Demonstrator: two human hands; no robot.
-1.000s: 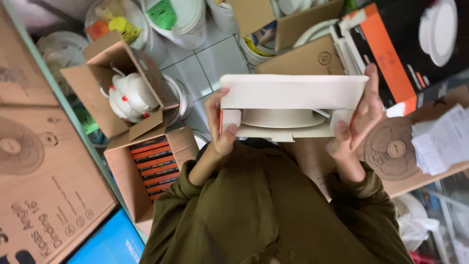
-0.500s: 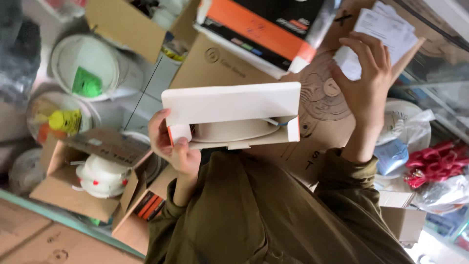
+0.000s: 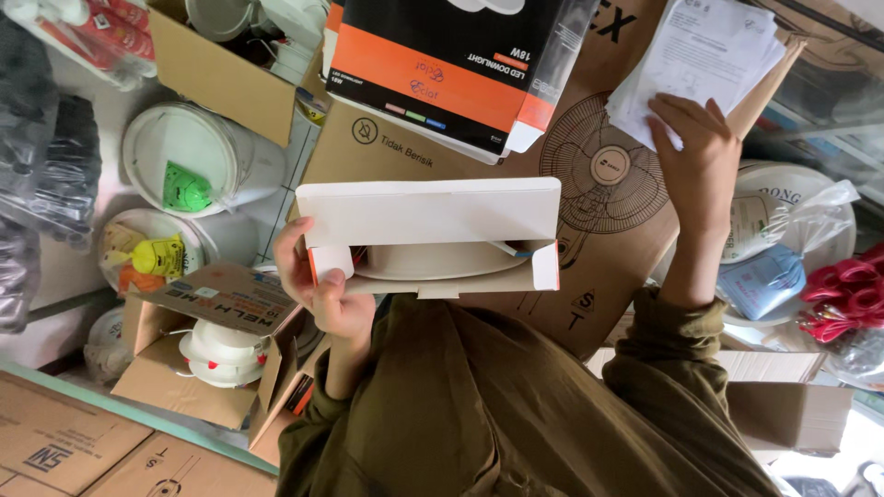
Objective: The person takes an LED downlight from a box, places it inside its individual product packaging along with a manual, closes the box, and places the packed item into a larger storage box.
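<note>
My left hand grips the left end of an open white carton, held up in front of my olive sleeves. A round white lamp sits inside the carton, seen through its open flap. My right hand is stretched out to the upper right, fingers resting on a stack of white printed sheets. The sheets lie on a large brown fan carton.
A black-and-orange lamp box lies above the white carton. At left stand white buckets, and an open cardboard box with a white lamp fitting. Brown cartons fill the bottom left. Plastic bags and red items sit at right.
My right hand has let go of the white carton and reached up right onto the paper sheets. The left hand alone now holds the carton. The view has swung right.
</note>
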